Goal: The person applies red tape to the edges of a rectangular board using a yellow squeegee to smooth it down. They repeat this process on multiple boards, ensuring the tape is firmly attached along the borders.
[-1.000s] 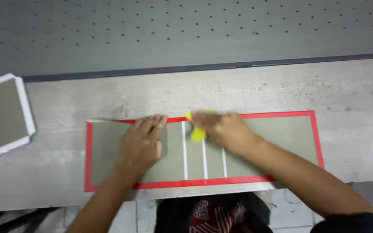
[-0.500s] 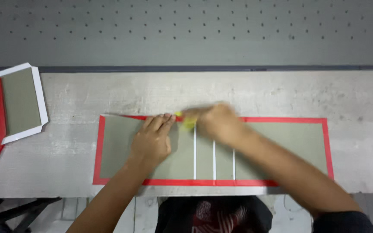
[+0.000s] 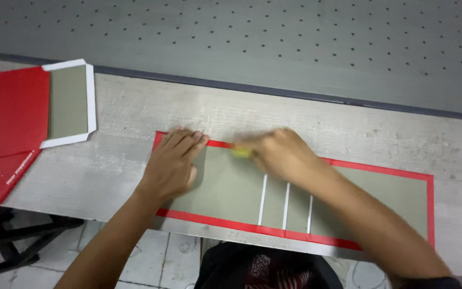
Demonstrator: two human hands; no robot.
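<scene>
Centrally, a long grey board [image 3: 231, 187] with a red border lies flat on a pale bench [image 3: 135, 115], with three white stripes crossing it near the middle. The left hand [image 3: 171, 163] presses flat on the board's left end, fingers together and stretched out. The right hand [image 3: 282, 154], blurred, is closed around a small yellow tool [image 3: 240, 152] at the board's upper edge; the tool's shape is hard to make out. At the upper left of the frame lies a red sheet [image 3: 9, 115], cut off by the edge.
</scene>
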